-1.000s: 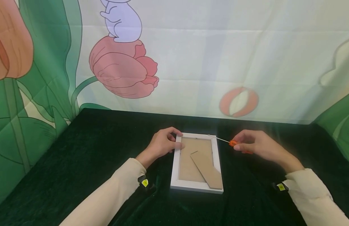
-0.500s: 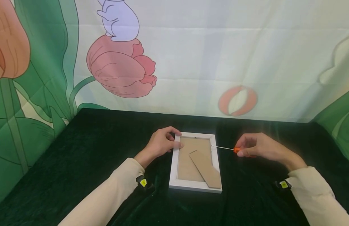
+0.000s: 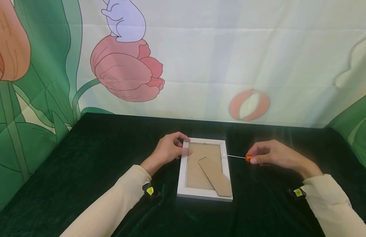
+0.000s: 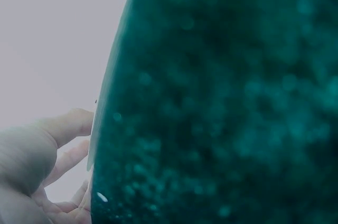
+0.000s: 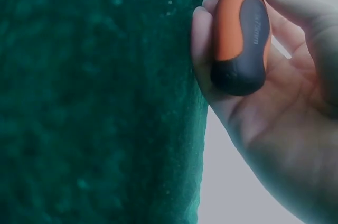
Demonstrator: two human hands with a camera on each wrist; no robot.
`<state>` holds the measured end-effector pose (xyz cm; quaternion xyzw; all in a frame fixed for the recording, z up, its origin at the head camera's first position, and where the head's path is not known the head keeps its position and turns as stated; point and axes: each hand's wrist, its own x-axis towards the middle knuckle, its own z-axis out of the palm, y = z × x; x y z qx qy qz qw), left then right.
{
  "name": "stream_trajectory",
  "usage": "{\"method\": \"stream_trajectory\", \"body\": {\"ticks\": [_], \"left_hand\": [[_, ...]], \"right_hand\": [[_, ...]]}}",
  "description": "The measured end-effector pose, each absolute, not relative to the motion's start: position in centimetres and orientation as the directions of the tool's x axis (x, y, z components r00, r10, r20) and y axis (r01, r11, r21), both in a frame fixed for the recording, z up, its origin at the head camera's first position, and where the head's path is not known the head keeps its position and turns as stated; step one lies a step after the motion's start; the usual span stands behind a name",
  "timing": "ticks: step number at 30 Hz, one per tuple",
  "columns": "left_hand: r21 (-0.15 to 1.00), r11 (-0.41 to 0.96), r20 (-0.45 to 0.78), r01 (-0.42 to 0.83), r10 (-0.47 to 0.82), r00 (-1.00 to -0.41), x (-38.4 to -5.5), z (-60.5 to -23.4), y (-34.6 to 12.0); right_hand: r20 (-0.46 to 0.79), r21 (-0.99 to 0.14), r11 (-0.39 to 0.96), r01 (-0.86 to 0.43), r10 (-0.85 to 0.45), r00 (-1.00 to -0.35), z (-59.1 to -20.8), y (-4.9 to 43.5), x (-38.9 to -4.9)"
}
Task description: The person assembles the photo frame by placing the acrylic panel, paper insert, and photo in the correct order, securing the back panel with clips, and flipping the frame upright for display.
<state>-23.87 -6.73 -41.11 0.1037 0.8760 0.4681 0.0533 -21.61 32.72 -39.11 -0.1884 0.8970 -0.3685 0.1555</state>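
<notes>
Between 2 and 3 o'clock of the white frame (image 3: 197, 193), taking 12 as the far side in the head view, the right hand (image 3: 273, 152) has its thumb and fingers curled round the orange-and-black handle of a screwdriver (image 5: 231, 34). The shaft runs toward 9 o'clock, ending at the inner edge of the right rail, at 2 o'clock; whether the tip presses there or merely rests cannot be told. From 10 o'clock the left hand (image 3: 169, 150) grips the left rail, slightly parted, with its thumb laid over the top and a fingertip at the 11 o'clock corner. The frame lies back upward on the dark green cloth (image 3: 111, 154). Within it sits a brown backing board (image 3: 197, 176), crossed by a stand flap (image 3: 217, 177) slanting from near the centre to the 5 o'clock corner. For sound technique, the left hand should brace the frame squarely against the push of the tool. A low shaft angle would probably let the tip bear at the edge without scoring the board, and short, light strokes seem best, since a slip toward 9 o'clock could carry the tip across the board toward the thumb.
</notes>
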Motion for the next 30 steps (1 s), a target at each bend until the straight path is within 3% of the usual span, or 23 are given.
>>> {"method": "stream_trajectory", "body": {"ticks": [30], "left_hand": [[0.837,0.534,-0.008,0.119,0.229,-0.973,-24.17,-40.67,-6.74]], "right_hand": [[-0.139,-0.724,0.648,-0.237,-0.473,-0.87,-38.55,32.39,-21.96]]}}
